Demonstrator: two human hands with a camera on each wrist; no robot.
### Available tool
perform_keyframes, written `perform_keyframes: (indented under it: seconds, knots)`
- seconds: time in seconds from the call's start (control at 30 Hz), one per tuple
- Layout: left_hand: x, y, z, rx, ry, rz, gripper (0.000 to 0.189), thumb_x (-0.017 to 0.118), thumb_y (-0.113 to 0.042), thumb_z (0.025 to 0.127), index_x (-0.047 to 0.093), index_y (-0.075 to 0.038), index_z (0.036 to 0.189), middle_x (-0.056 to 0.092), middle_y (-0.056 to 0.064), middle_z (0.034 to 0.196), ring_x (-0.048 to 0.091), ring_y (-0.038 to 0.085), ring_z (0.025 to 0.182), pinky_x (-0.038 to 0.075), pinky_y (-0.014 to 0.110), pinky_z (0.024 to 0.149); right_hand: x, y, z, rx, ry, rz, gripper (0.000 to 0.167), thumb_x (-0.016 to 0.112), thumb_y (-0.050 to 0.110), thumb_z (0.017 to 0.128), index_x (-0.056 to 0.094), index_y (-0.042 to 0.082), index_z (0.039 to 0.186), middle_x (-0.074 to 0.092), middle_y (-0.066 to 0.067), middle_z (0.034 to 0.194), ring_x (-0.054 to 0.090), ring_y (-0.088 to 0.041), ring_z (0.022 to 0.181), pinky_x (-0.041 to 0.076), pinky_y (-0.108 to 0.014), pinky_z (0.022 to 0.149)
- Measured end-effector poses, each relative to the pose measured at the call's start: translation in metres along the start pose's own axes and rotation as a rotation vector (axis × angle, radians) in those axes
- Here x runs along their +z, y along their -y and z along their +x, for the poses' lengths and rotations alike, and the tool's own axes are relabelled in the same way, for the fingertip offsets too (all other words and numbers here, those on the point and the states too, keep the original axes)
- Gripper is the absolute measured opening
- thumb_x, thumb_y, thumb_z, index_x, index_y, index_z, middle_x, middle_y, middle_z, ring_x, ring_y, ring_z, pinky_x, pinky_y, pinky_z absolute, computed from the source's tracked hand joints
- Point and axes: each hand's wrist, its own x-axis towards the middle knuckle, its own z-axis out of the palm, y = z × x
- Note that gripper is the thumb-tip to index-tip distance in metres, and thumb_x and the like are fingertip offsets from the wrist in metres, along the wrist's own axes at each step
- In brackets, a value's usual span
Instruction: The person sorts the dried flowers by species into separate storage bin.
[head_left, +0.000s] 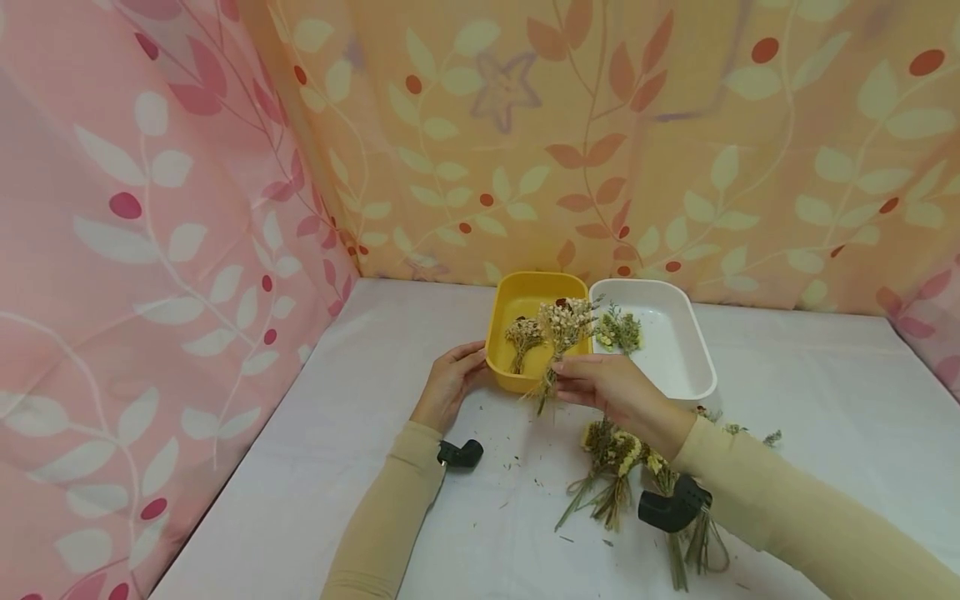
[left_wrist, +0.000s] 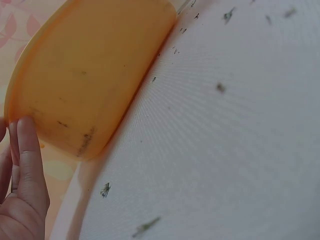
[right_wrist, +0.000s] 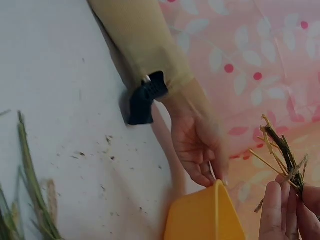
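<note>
A bunch of dried flowers (head_left: 567, 323), with pale small blooms and a dark red one, hangs over the front of a yellow tub (head_left: 516, 383). My right hand (head_left: 611, 387) pinches its tied stems between thumb and fingers; the stem ends (right_wrist: 282, 147) stick out past the fingertips in the right wrist view. At the tub's left side, my left hand (head_left: 450, 387) holds the rim, its fingers (left_wrist: 29, 145) along the outer wall. Another pale bunch (head_left: 522, 335) lies inside the yellow tub, partly behind the held one.
A white tub (head_left: 678, 371) stands against the yellow one's right side, with a yellow-green bunch (head_left: 621, 330) in it. Several tied bunches (head_left: 613, 458) lie on the white cloth under my right forearm. Plant crumbs are scattered in front. Patterned curtains (head_left: 450, 150) border the table.
</note>
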Motion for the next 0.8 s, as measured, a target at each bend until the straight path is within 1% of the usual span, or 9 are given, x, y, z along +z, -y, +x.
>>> perform_keyframes:
  seconds: [0.1,0.23,0.47,0.53,0.67,0.8]
  knots:
    - [0.0,0.0,0.0,-0.001,-0.001,0.002,0.032,0.065,-0.01,0.096,0.065,0.0,0.126,0.064,0.017,0.127,0.067,0.02,0.102,0.058,0.029,0.092,0.0,0.006,0.006,0.009,-0.011,0.038,0.009,0.061,0.008,0.098,0.07,0.008,0.099,0.073,0.002,0.084,0.071,-0.008,0.078,0.061,-0.022,0.079]
    - [0.0,0.001,0.0,-0.001,0.0,0.0,0.032,0.065,-0.01,0.096,0.065,-0.001,0.126,0.064,0.017,0.127,0.067,0.02,0.101,0.057,0.029,0.093,0.0,0.012,0.015,0.016,-0.024,0.066,0.01,0.061,0.008,0.098,0.07,0.01,0.093,0.072,0.0,0.082,0.07,-0.009,0.076,0.061,-0.02,0.076]
    - [-0.001,0.001,0.0,0.009,0.009,0.0,0.034,0.065,-0.01,0.096,0.064,0.001,0.128,0.063,0.019,0.129,0.066,0.023,0.106,0.057,0.03,0.094,0.0,0.02,0.029,0.001,-0.036,0.06,0.006,0.061,0.005,0.097,0.066,0.003,0.099,0.071,-0.001,0.077,0.071,-0.01,0.072,0.061,-0.02,0.076]
    - [-0.001,0.001,0.0,0.007,0.007,0.002,0.034,0.065,-0.01,0.096,0.064,0.0,0.128,0.063,0.018,0.129,0.067,0.022,0.105,0.057,0.03,0.095,0.0,0.022,0.033,0.003,-0.046,0.059,0.006,0.06,0.006,0.098,0.066,0.004,0.099,0.071,0.0,0.077,0.071,-0.011,0.072,0.061,-0.02,0.076]
    - [-0.001,0.002,0.0,0.008,0.005,0.003,0.034,0.066,-0.01,0.096,0.064,0.0,0.128,0.063,0.019,0.129,0.067,0.02,0.103,0.058,0.029,0.093,-0.004,0.025,0.042,-0.002,-0.051,0.052,0.011,0.059,0.006,0.099,0.067,0.007,0.092,0.07,0.001,0.077,0.07,-0.01,0.072,0.061,-0.021,0.076]
    - [-0.001,0.002,0.002,0.007,0.003,-0.003,0.034,0.066,-0.01,0.095,0.064,0.0,0.128,0.063,0.019,0.129,0.067,0.021,0.104,0.058,0.026,0.09,-0.008,0.026,0.048,-0.007,-0.047,0.047,0.008,0.058,0.005,0.099,0.065,0.005,0.095,0.069,0.001,0.078,0.07,-0.009,0.073,0.061,-0.021,0.077]
